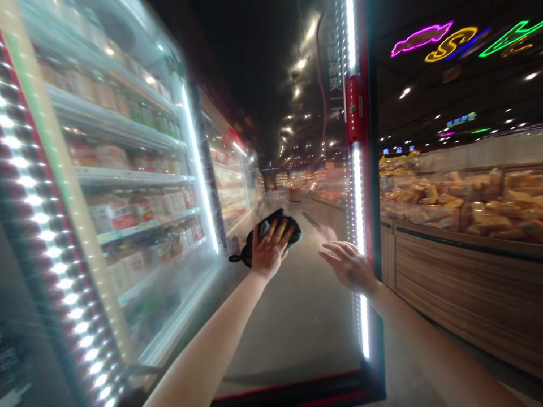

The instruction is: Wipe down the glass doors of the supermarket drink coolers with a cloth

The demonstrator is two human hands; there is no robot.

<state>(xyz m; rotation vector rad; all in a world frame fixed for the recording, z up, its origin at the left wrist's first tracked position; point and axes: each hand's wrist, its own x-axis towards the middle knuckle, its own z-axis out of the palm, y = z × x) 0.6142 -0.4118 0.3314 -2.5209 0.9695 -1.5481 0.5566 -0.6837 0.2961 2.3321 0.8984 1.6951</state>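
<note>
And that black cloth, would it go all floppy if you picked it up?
Probably floppy: the black cloth looks bunched, with uneven edges around the left hand. Its little loop would likely dangle. It may slide easily if pushed, since the glass door looks smooth and shiny.

We note dark ceiling [470,102], small lights [405,92] dotted across | neon [452,44] upper right: pink, yellow, green | wood counter [458,271] to our right, packs [436,198] heaped | greyish floor [401,350] | lit fridge [136,174] left, stocked, blurred; cases [231,181] beyond
</note>
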